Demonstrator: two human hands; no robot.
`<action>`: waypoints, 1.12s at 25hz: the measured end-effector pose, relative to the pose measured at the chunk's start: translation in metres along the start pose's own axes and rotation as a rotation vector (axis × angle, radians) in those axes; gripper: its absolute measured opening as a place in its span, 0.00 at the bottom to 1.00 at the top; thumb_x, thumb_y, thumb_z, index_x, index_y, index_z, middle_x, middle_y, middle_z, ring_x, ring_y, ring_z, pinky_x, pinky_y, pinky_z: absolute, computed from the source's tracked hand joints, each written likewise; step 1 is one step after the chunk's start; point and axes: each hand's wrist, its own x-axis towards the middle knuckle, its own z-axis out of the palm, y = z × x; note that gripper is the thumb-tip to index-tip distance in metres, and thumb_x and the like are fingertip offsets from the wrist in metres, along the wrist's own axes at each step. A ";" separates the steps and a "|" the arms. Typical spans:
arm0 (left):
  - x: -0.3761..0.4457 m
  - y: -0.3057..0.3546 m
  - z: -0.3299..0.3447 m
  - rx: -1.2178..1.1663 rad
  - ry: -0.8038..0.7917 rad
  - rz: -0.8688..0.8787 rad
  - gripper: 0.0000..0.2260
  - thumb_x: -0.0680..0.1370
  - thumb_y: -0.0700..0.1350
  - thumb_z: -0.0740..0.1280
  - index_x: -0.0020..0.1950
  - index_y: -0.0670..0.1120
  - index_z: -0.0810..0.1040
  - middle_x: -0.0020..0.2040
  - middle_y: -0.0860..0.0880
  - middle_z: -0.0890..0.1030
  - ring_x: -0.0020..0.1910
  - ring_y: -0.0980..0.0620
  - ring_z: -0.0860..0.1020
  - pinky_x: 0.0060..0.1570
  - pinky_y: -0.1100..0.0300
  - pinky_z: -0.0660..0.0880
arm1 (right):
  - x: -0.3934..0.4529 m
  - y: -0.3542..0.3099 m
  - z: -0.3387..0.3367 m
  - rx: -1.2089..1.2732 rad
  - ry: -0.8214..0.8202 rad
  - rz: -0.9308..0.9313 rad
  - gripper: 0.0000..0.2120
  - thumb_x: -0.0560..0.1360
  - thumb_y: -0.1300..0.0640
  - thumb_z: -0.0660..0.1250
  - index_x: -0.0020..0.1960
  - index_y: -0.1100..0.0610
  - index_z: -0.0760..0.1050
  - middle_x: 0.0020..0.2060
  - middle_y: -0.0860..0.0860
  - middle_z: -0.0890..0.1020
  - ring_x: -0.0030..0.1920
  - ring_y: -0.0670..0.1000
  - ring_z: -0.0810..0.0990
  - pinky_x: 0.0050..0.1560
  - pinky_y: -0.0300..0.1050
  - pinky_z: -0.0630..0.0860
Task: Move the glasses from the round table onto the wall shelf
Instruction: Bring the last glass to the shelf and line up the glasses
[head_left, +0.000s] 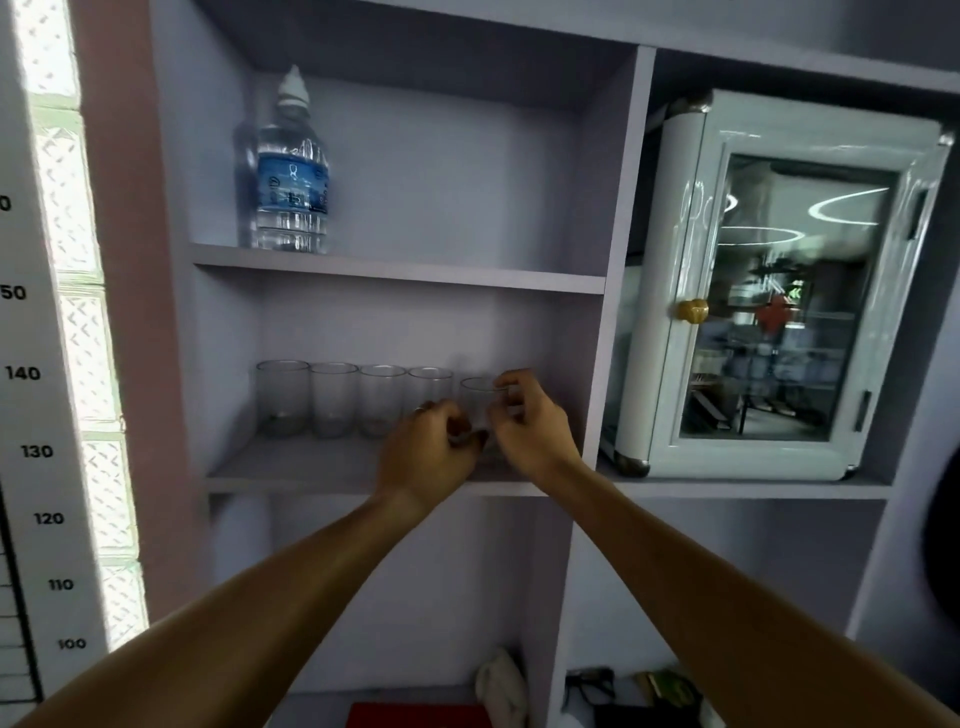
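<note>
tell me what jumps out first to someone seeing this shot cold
Two bare forearms reach up to the middle shelf, where the left hand and right hand close around a clear glass at the right end of a row of four glasses. A water bottle stands on the shelf above, and a white glass-door cabinet fills the compartment to the right.

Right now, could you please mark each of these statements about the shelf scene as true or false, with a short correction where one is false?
1. Both hands are at the rightmost glass in the row. True: the left hand and right hand flank it.
2. The glasses stand on the top shelf. False: they stand on the middle shelf.
3. A water bottle stands above the glasses. True.
4. The small cabinet with a glass door sits left of the glasses. False: it sits to their right.
5. Ten glasses are lined up. False: five are visible.
</note>
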 end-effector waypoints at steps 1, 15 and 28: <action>0.001 -0.001 0.000 0.003 -0.001 -0.009 0.09 0.73 0.56 0.71 0.43 0.51 0.78 0.41 0.53 0.82 0.38 0.52 0.80 0.37 0.54 0.78 | 0.001 0.003 0.001 0.034 0.013 0.014 0.12 0.77 0.57 0.66 0.58 0.45 0.71 0.45 0.41 0.79 0.43 0.41 0.79 0.30 0.26 0.73; 0.007 -0.004 0.001 0.041 -0.054 -0.040 0.09 0.72 0.57 0.65 0.45 0.53 0.75 0.41 0.51 0.83 0.39 0.47 0.81 0.35 0.53 0.78 | 0.022 0.013 0.013 -0.004 0.023 0.014 0.17 0.77 0.62 0.67 0.64 0.51 0.73 0.52 0.50 0.81 0.46 0.45 0.78 0.32 0.24 0.70; 0.003 -0.060 -0.063 0.209 0.026 -0.028 0.13 0.72 0.52 0.70 0.56 0.54 0.79 0.54 0.50 0.83 0.54 0.45 0.81 0.50 0.51 0.78 | 0.010 0.002 0.046 -0.457 -0.126 -0.226 0.33 0.75 0.51 0.66 0.77 0.40 0.58 0.80 0.52 0.49 0.79 0.60 0.42 0.76 0.61 0.55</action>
